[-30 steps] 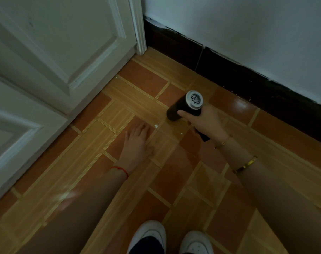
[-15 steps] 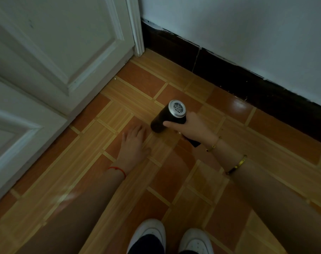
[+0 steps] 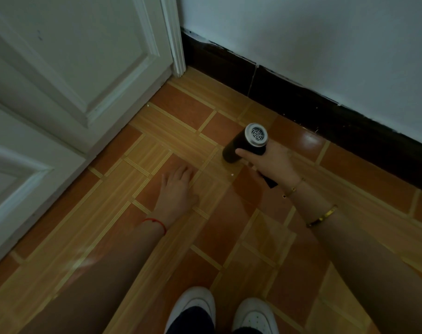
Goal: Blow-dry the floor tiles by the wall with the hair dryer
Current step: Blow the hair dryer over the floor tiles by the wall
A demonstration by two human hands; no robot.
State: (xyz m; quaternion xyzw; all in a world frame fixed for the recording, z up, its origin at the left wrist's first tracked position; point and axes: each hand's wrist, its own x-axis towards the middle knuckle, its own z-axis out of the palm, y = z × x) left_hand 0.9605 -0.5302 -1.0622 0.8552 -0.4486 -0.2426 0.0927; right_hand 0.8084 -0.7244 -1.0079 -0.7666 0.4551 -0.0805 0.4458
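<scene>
- Hair dryer (image 3: pixel 243 145): nozzle end turned away toward floor, outlet not seen; handle mostly covered by right hand (image 3: pixel 270 162), only dark lower tip seen below palm.
- Switch/buttons on dryer: hidden by grip, setting can't be told.
- Cord: not made out.
- Right-hand fingers wrapped behind the barrel, only thumb seen clearly.
- Left hand (image 3: pixel 176 191): palm pressed flat to floor tiles (image 3: pixel 181 138), underside hidden.
- Tile wetness: too dim to be judged; faint sheen only.
- White shoes (image 3: pixel 195 307): cut off by bottom edge, heels unseen.
- Door (image 3: pixel 72 68): cropped at top & left edges.
- Wall (image 3: pixel 325 44) & dark skirting (image 3: pixel 301 102): cut off at right edge.
</scene>
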